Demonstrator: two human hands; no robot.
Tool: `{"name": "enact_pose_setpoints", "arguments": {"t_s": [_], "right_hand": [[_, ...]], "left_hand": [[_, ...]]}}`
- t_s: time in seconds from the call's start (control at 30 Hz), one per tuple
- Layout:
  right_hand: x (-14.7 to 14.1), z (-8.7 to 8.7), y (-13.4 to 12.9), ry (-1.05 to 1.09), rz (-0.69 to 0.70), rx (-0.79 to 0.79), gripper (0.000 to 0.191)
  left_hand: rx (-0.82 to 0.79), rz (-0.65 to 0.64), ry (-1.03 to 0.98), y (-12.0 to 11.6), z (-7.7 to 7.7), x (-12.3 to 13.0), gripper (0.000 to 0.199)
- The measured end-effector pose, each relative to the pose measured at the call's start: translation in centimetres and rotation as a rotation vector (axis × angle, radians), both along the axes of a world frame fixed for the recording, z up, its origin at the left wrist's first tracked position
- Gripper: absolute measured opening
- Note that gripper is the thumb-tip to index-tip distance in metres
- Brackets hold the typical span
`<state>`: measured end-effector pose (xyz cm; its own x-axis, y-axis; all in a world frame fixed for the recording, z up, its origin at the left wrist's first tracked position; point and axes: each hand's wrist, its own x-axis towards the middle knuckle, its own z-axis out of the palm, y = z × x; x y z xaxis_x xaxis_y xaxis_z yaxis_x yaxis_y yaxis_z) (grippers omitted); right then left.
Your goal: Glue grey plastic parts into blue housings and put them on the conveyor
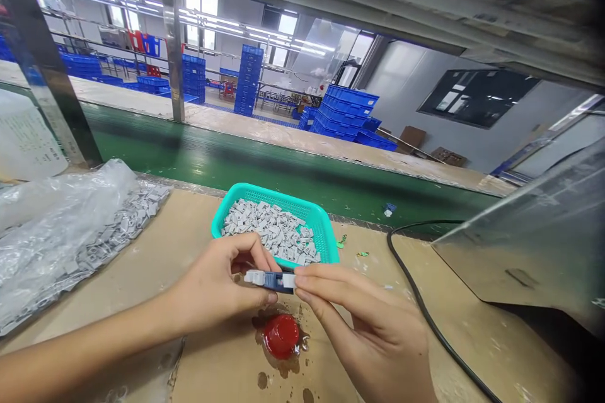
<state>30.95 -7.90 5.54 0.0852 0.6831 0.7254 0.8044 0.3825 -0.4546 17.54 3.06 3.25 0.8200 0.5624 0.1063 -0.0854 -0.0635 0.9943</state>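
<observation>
Between thumb and fingers, my left hand point(222, 280) holds a small dark blue plastic housing point(275, 281) with a light grey piece point(255, 278) at its left end. Closed in a pinch, my right hand point(354, 308) grips a small light grey plastic piece point(288, 281) at the housing's right end. How far this piece sits inside the housing I cannot tell. Just beyond both hands stands a turquoise basket point(329, 245) holding many loose grey plastic pieces point(269, 227). Below the hands is a small red cup-shaped object point(282, 335), surrounded by wet spots on the tabletop.
At left lies a clear plastic bag point(70, 220) of grey pieces. Behind the basket runs a green conveyor belt point(208, 154) carrying a small blue-and-grey part point(389, 209). A black cable point(416, 283) and a clear panel point(529, 220) are at right. Blue crates point(343, 110) are stacked beyond.
</observation>
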Motion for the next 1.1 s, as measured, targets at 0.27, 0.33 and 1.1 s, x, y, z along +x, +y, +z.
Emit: {"name": "enact_pose_setpoints", "arguments": {"t_s": [0.27, 0.33, 1.1], "right_hand": [[-0.2, -0.4, 0.1, -0.021, -0.021, -0.032, 0.023], [-0.3, -0.3, 0.1, -0.036, -0.008, -0.034, 0.023], [3.5, -0.9, 1.8, -0.152, -0.166, -0.077, 0.023]], "left_hand": [[0.014, 0.004, 0.017, 0.0, 0.1, -0.1, 0.02], [-0.002, -0.005, 0.014, -0.1, 0.2, -0.1, 0.021], [-0.483, -0.057, -0.35, 0.2, 0.7, 0.4, 0.026]]}}
